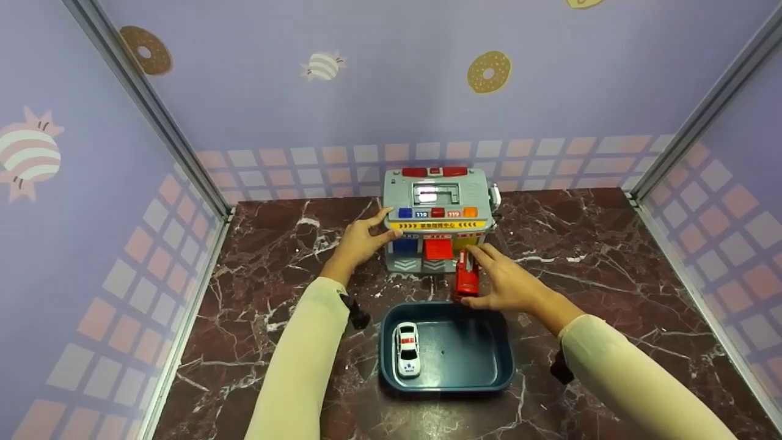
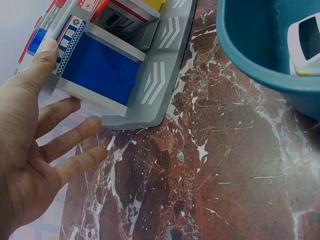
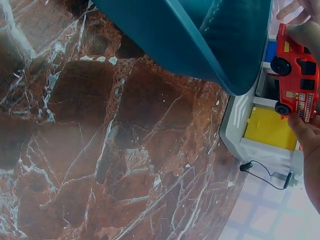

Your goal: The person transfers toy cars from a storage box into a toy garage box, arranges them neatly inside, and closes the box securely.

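Observation:
A grey toy emergency station (image 1: 435, 201) stands near the back wall. My left hand (image 1: 360, 244) rests against its front left corner, thumb on the front edge, and the other fingers spread fairly straight in the left wrist view. The blue door (image 2: 100, 67) is down on the left bay; the red door (image 1: 438, 249) sticks out raised over the middle one. My right hand (image 1: 510, 281) grips a red toy fire truck (image 3: 298, 75) between thumb and fingers. The truck is in front of the station's yellow door (image 3: 270, 127), between the station and the tub.
A dark teal tub (image 1: 507, 366) sits in front of the station, with a white toy police car (image 1: 407, 351) at its left side. A thin black cord (image 3: 267, 172) hangs at the station's right side. Purple walls enclose the marble-patterned surface (image 1: 244, 293).

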A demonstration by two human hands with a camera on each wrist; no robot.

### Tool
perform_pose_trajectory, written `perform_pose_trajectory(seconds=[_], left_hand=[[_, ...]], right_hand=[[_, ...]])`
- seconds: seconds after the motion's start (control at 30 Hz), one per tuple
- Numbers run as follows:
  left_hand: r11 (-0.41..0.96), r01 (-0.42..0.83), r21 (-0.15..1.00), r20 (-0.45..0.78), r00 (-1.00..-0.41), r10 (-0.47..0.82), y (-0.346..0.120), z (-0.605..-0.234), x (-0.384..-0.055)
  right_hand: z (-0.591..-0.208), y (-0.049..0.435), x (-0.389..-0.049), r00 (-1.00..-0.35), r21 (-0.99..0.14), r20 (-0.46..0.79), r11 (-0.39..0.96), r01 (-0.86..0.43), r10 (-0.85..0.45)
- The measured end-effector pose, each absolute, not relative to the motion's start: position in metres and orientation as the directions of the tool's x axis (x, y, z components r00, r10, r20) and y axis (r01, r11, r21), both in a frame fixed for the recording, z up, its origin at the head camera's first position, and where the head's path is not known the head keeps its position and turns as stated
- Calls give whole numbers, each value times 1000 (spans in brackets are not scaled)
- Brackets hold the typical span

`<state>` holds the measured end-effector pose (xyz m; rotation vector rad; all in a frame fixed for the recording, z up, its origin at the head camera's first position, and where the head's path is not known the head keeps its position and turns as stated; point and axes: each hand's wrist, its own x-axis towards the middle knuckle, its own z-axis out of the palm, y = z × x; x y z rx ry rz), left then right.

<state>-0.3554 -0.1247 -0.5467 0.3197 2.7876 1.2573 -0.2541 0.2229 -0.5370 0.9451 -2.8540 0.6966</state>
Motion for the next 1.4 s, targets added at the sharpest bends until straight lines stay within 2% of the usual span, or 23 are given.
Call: perform_pose_trajectory(seconds=[0.57, 0.83, 1.4], left_hand=[[646, 164, 745, 29, -976, 214, -125, -549, -357], [639, 164, 752, 27, -975, 218, -125, -550, -358], [640, 162, 751, 33, -977, 209, -124, -551, -355]], right_hand=[[-546, 214, -269, -863, -481, 142, 728, -489, -485], [-551, 214, -272, -900, -461, 126, 778, -426, -418], [-567, 202, -280, -885, -495, 127, 744, -448, -449]])
